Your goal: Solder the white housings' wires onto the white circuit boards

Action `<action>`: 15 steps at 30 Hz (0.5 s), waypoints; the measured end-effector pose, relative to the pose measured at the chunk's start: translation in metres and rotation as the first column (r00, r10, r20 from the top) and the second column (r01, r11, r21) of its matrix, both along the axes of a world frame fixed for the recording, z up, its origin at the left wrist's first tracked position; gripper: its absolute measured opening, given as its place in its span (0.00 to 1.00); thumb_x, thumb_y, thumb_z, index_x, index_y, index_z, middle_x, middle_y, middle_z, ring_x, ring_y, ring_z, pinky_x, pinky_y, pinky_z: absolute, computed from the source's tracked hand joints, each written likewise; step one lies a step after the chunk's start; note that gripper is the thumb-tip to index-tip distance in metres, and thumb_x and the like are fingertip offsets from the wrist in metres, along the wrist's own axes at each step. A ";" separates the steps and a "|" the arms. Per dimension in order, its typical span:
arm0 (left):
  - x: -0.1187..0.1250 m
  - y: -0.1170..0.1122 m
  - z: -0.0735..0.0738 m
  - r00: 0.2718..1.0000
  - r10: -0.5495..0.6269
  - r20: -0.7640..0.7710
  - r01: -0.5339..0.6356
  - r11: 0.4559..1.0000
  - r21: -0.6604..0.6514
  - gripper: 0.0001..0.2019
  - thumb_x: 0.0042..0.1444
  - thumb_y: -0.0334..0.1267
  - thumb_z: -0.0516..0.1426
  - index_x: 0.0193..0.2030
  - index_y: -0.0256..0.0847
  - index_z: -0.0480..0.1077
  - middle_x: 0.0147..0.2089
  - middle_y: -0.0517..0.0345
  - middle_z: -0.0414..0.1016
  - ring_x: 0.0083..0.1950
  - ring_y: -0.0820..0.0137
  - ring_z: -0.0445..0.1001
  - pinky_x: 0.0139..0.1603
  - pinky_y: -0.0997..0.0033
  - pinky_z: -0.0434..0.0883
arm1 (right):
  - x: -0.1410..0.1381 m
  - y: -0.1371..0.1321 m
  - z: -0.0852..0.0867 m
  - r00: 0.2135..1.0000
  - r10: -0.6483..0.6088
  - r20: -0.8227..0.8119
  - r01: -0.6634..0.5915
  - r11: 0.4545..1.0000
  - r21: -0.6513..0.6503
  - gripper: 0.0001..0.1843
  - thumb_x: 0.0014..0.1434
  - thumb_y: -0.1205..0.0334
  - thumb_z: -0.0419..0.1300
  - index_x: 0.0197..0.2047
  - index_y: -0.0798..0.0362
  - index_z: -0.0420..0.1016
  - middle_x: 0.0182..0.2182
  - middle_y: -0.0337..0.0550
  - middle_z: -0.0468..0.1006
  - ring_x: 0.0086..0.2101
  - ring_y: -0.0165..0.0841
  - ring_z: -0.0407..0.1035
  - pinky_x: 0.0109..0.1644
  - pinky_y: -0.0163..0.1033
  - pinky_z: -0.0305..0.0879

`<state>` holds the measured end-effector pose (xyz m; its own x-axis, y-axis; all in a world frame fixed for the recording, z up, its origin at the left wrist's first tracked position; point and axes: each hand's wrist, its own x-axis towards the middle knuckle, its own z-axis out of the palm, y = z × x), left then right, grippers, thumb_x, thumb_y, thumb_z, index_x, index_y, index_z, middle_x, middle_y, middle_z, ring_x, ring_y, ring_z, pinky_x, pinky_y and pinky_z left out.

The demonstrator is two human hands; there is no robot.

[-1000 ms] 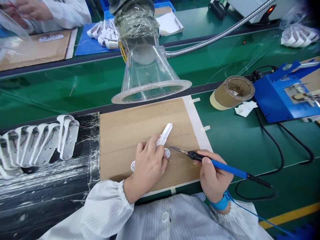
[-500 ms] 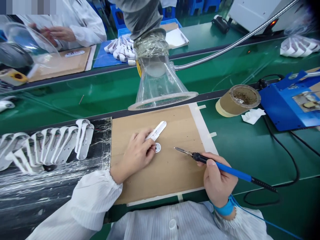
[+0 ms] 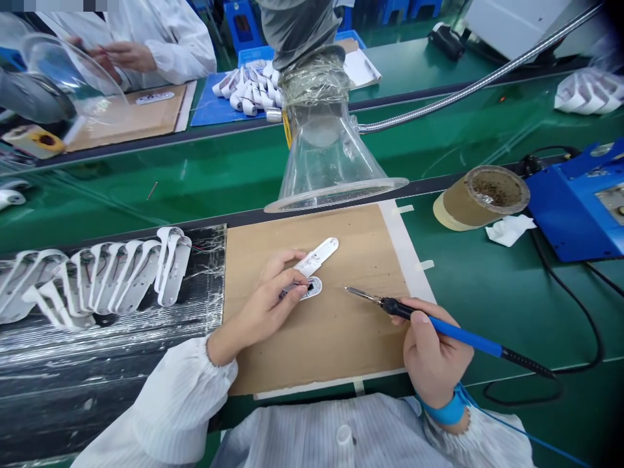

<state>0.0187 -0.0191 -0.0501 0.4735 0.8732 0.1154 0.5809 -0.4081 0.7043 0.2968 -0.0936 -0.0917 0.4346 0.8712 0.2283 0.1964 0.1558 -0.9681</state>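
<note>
My left hand (image 3: 270, 296) is closed over a white plastic housing (image 3: 319, 257) on the cardboard mat. Its thumb and index finger pinch at the near, rounded half (image 3: 314, 289) of the piece, where a small dark part shows; the fingers hide the rest. My right hand (image 3: 436, 351) grips a soldering iron (image 3: 458, 336) with a blue and black handle. The iron's metal tip (image 3: 347, 288) points left, a short way right of the housing and apart from it.
White housings (image 3: 127, 273) lie in a row on black film at left. A clear fume hood (image 3: 336, 169) hangs over the mat's far edge (image 3: 312, 218). At right are a brown pot (image 3: 453, 201), a tissue (image 3: 509, 229) and a blue station (image 3: 575, 214). A co-worker's hands (image 3: 129, 56) work across the bench.
My left fingers have shifted on the housing, and more of its near half with the dark part now shows. The soldering iron stays about as far off. The whole view has shifted slightly.
</note>
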 end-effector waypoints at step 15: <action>0.023 -0.011 -0.030 0.974 0.199 -0.111 -0.160 0.944 0.288 0.06 0.73 0.30 0.56 0.41 0.42 0.69 0.65 0.44 0.71 0.69 0.55 0.72 0.66 0.47 0.74 | -0.015 0.010 0.005 0.997 0.073 0.003 -0.072 0.994 -0.079 0.09 0.70 0.57 0.65 0.44 0.50 0.87 0.31 0.42 0.87 0.30 0.38 0.83 0.33 0.41 0.80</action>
